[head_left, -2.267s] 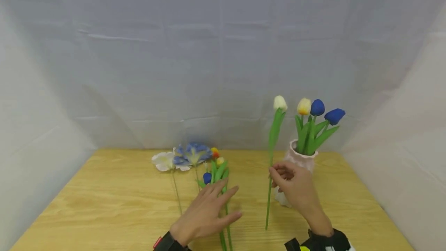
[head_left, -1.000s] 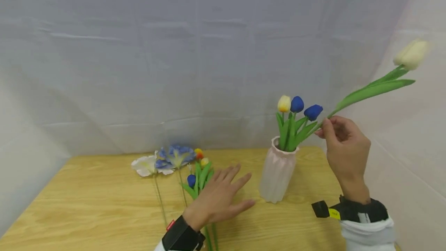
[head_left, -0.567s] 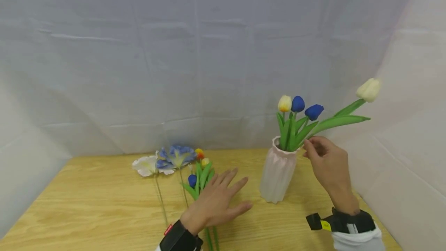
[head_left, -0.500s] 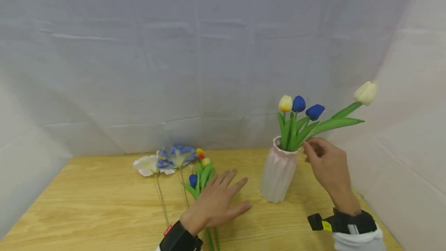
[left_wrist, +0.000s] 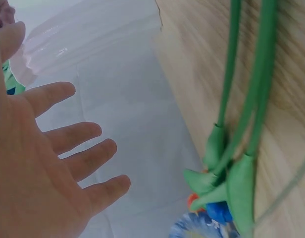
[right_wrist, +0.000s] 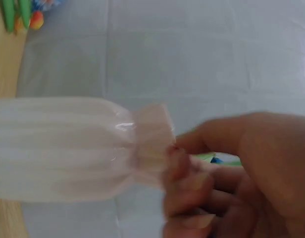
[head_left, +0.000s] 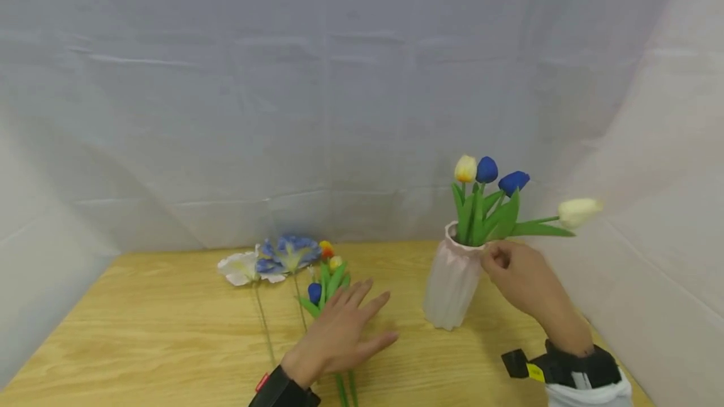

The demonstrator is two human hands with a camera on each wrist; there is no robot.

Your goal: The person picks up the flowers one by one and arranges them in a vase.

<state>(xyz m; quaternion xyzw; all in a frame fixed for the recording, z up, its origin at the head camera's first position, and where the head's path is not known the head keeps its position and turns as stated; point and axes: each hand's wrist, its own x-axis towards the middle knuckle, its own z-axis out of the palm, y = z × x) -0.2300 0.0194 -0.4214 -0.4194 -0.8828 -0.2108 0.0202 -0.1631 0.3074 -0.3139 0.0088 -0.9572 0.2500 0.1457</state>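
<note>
At the right side of the pale pink vase (head_left: 452, 284), my right hand (head_left: 523, 278) pinches the white tulip (head_left: 578, 212) low down, fingertips right at the rim. Its bloom leans far out to the right; the lower stem is hidden by the fingers. Two blue tulips (head_left: 513, 182) and a yellow-white tulip (head_left: 466, 168) stand in the vase. In the right wrist view the curled fingers (right_wrist: 179, 198) meet the vase mouth (right_wrist: 155, 134). My left hand (head_left: 339, 331) spreads its fingers over the lying tulips, whose green stems (left_wrist: 259, 84) show beside the hand in the left wrist view.
Left of the lying tulips are a blue ruffled flower (head_left: 291, 253) and a white one (head_left: 239, 269), thin stems toward me. A blue tulip (head_left: 314, 293) lies among the leaves. The wooden table (head_left: 141, 331) ends at a grey-white cloth backdrop (head_left: 362, 112).
My right hand has brought the white tulip from left of the vase round to its right, then lowered it to the rim, the bloom tipping downward. The left hand stays spread over the lying tulips.
</note>
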